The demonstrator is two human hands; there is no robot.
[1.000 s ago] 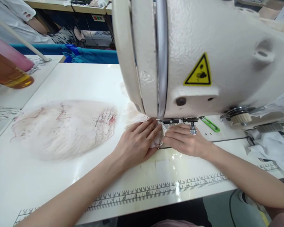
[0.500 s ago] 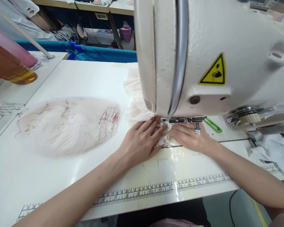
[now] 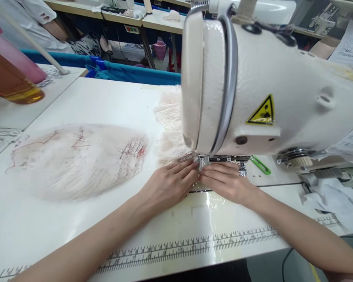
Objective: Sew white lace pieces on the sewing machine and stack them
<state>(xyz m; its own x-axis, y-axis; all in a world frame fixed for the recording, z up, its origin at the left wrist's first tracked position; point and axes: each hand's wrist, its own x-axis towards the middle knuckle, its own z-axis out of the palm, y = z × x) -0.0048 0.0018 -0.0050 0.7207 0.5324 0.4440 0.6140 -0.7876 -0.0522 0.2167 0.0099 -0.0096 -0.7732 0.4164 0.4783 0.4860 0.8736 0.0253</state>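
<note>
At the sewing machine's (image 3: 200,90) needle area, my left hand (image 3: 170,182) lies flat on pale lace fabric (image 3: 169,135), its fingers stretched toward the presser foot. Most of the fabric spreads behind that hand, beside the machine head. My right hand (image 3: 228,182) is just right of the left one. Its fingers are pressed together on the front edge of the lace, under the metal attachment (image 3: 220,159); the thumb is hidden. The fingertips of both hands nearly meet. The needle cannot be seen.
A heap of pale mesh (image 3: 76,164) with red and dark threads lies on the left. Green snips (image 3: 261,165) rest right of the foot. A printed ruler (image 3: 179,250) runs along the front edge. White cloth (image 3: 335,199) is at right; a co-worker's sleeve (image 3: 32,9) shows far left.
The view has tilted up, with more of the machine's top showing. My right hand has come closer to my left, and less lace shows between them.
</note>
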